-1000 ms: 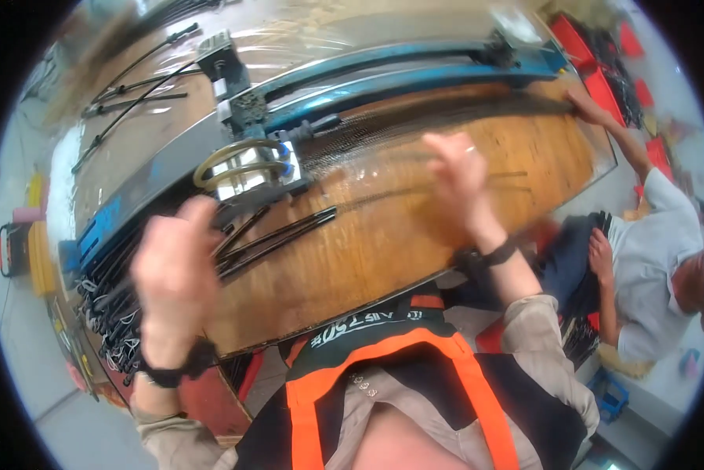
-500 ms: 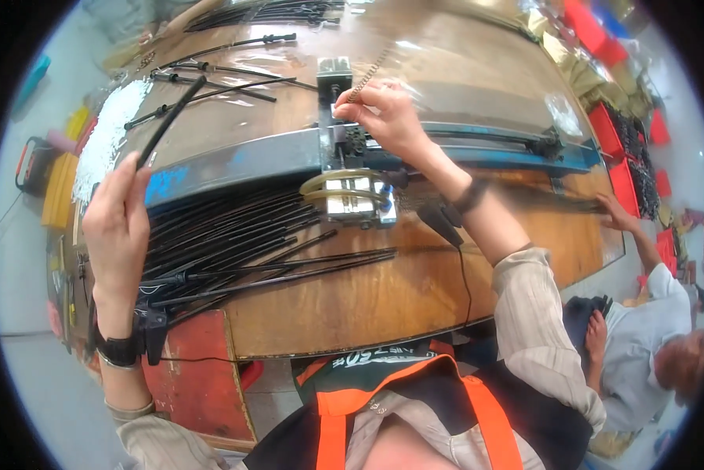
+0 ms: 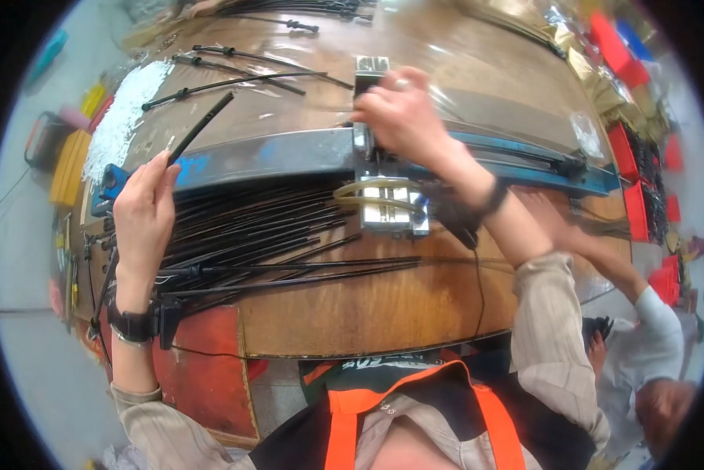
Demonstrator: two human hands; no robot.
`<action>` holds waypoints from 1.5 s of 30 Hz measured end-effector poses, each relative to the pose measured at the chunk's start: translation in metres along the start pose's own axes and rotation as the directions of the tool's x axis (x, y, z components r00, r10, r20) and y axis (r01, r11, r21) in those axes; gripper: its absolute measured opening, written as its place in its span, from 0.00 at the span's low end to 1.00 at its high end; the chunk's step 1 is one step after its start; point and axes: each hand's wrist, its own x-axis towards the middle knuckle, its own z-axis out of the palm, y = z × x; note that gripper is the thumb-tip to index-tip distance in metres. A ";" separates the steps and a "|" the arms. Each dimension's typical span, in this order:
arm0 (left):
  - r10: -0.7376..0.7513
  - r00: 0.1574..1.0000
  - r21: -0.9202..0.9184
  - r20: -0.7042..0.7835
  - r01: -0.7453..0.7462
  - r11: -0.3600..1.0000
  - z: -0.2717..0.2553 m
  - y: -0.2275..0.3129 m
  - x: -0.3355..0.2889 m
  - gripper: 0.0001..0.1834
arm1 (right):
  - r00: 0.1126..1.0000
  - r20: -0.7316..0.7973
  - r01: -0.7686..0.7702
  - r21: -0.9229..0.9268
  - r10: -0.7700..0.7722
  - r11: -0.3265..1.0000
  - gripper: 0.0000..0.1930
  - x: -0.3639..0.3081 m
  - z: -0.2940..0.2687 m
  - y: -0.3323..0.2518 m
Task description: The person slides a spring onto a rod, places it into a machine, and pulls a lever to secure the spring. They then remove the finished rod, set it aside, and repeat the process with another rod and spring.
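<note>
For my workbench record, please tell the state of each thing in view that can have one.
Thin black rod: held, slanting.
Left hand: closed around that rod.
Right hand: partly curled; grip unclear.
Long black rods: piled.
Curved yellowish hose: bent.
Red plastic bins: filled with black parts.
Small white pieces: heaped.

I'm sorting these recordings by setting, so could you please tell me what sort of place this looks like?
It looks like a small assembly workshop, judging by the metal fixture with looped tubing, the heap of slim black rods beside it, and the red bins of black parts at the right.
</note>
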 end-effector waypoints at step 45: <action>0.219 0.909 -0.082 0.355 -0.203 0.976 0.161 0.090 0.067 0.11 | 0.984 0.154 -0.152 0.448 0.092 0.881 0.06 -0.209 -0.088 -0.091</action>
